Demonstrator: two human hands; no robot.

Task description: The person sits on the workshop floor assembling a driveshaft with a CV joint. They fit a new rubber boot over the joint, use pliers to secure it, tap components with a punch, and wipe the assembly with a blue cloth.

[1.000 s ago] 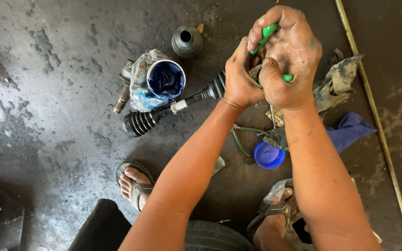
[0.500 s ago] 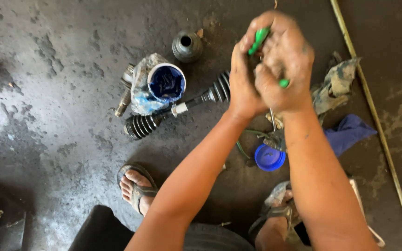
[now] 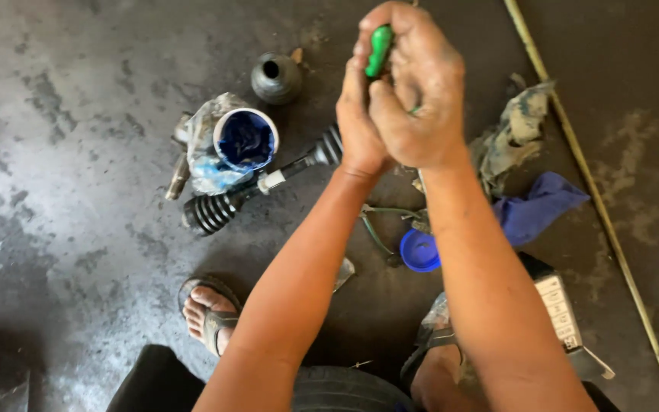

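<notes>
Both hands, left hand (image 3: 360, 122) and right hand (image 3: 421, 99), press together, clasping a green-handled tool (image 3: 379, 49) between them, above the dark stained concrete floor (image 3: 78, 114).

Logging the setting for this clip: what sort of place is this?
Probably a car repair workshop floor. A drive shaft with ribbed rubber boots lies on stained dark concrete beside an open tub of blue grease and dirty rags.
</notes>
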